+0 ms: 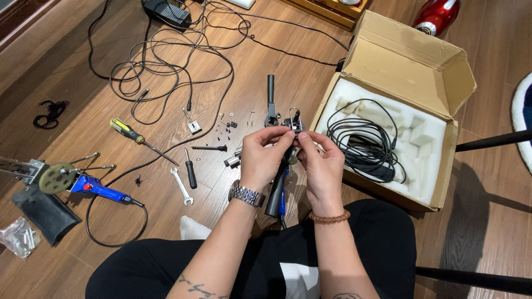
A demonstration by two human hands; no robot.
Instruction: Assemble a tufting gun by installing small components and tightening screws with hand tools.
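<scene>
fingers (292,138) of both hands pinching a small metal part (293,120) above the lap, steadying it for close work. left hand (264,158), right hand (320,166). beyond: screwdriver (134,137), wrench (182,187), open cardboard box (407,61) on floor (72,83).

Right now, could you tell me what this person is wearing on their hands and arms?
Both arms are bare, with no sleeves and no gloves. The left hand has a silver metal link watch at the wrist. The right hand has a bracelet of brown round beads at the wrist. Dark tattoo lines show on both forearms near the bottom edge; their design is too cut off to read.
</scene>
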